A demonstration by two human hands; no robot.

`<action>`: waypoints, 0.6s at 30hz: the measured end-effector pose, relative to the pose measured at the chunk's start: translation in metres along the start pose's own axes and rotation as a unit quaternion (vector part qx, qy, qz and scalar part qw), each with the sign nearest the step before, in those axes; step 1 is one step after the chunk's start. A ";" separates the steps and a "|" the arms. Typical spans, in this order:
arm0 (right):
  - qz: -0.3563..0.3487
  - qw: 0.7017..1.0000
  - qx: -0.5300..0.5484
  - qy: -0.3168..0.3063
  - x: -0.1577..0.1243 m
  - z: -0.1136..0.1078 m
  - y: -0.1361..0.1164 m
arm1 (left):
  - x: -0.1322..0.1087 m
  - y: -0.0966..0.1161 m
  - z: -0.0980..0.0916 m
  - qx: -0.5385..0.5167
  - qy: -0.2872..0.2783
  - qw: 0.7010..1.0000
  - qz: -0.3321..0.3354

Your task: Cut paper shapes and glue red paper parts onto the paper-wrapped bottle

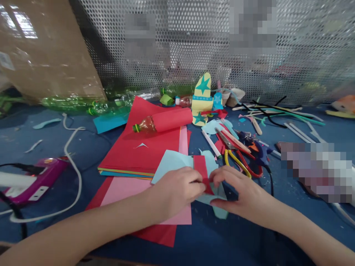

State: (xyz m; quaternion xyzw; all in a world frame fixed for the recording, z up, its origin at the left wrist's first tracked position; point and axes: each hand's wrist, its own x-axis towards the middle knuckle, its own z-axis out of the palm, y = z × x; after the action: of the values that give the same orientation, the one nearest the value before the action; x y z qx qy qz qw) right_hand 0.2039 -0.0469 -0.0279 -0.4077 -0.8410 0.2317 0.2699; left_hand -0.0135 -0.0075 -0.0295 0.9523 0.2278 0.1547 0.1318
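Observation:
My left hand and my right hand meet over a light blue paper cutout on the blue table. Both pinch a narrow red paper strip that lies across the cutout, fingers closed on its lower end. Under my left hand lies a pink sheet on top of a red sheet.
A stack of coloured paper with a red-wrapped plastic bottle lies behind. Scissors, a glue gun, sticks and scraps sit to the right. A purple device with a white cable is at left. A yellow paper rocket stands by the mesh wall.

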 end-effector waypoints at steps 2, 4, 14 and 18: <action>-0.007 1.000 0.008 -0.018 -0.001 0.006 -0.001 | -0.001 0.003 0.006 0.007 -0.029 1.000 0.001; -0.017 0.999 0.016 -0.028 -0.001 0.011 0.002 | -0.001 0.003 0.009 0.001 -0.050 0.999 -0.001; -0.017 0.999 0.041 -0.016 -0.001 0.014 0.009 | -0.004 0.006 0.007 0.002 -0.053 0.999 0.011; 0.000 0.999 0.040 -0.030 0.000 0.012 0.009 | -0.002 0.005 0.007 -0.009 -0.050 0.999 -0.006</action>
State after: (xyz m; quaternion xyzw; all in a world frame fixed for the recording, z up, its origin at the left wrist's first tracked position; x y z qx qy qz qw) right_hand 0.2014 -0.0437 -0.0419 -0.3896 -0.8388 0.2775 0.2602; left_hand -0.0110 -0.0144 -0.0348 0.9563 0.2248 0.1081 0.1524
